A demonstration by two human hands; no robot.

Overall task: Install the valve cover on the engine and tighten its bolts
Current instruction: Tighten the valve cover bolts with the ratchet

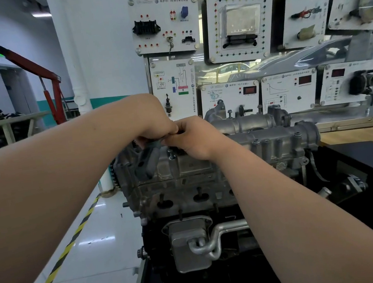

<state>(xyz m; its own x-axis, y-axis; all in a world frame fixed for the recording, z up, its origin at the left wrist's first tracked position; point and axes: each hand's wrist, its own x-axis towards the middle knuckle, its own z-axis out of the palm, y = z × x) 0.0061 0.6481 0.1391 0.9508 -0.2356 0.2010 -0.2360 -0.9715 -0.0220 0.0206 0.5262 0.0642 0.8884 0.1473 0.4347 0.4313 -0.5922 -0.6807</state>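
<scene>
A grey aluminium valve cover (pixel 263 140) lies along the top of the engine (pixel 187 188), with several bolts standing along its edge. My left hand (pixel 154 124) reaches over the cover's left end, fingers curled round a small dark tool handle (pixel 155 143). My right hand (pixel 195 140) meets it there, fingers curled down over the same spot; what they grip is hidden. A dark grey bracket (pixel 147 163) sits just below both hands.
A board of white training panels (pixel 241 22) stands right behind the engine. A silver oil cooler with a pipe (pixel 189 243) hangs on the engine's front. A wooden bench top (pixel 358 137) lies to the right, a red crane (pixel 54 97) far left, striped floor tape (pixel 61 257) below.
</scene>
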